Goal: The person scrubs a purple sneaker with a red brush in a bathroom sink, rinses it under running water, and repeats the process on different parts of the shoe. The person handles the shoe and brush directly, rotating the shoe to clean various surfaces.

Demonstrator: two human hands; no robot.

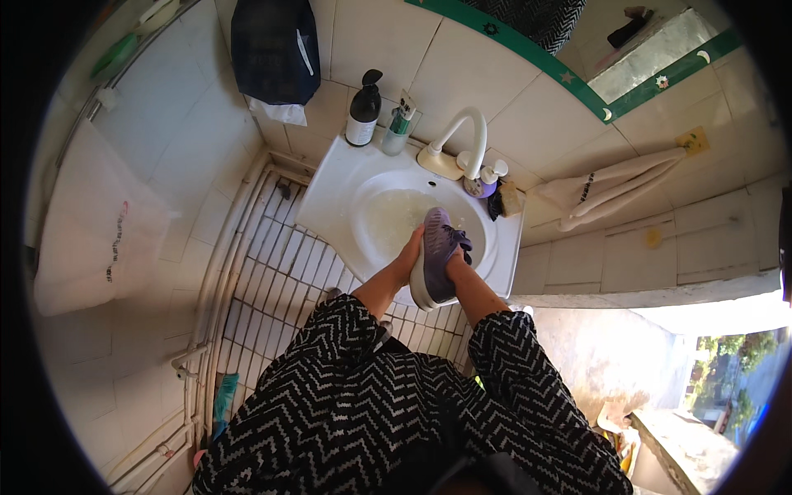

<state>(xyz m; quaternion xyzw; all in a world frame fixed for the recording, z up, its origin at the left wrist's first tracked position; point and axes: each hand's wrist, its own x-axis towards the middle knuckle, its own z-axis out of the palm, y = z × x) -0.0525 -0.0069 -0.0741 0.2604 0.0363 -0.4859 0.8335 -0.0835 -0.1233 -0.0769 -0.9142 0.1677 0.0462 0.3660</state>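
A purple lace-up sneaker (pixel 437 263) with a pale sole is tilted over the front of the white washbasin (pixel 327 185), its toe towards the tap. Against the sole side presses my left hand (pixel 411 252), its fingertips hidden behind the shoe. My right hand (pixel 456 260) is at the shoe's opening by the dark laces, its fingers mostly hidden inside or behind the upper. Cloudy water (pixel 396 216) with some foam stands in the bowl below the toe.
A curved white tap (pixel 476 139) rises behind the bowl. On the basin's back edge stand a black pump bottle (pixel 363 114), a tube in a cup (pixel 396 139), a purple pump bottle (pixel 481 185) and a brown sponge-like block (pixel 510 199). Towels (pixel 105 229) hang on the walls.
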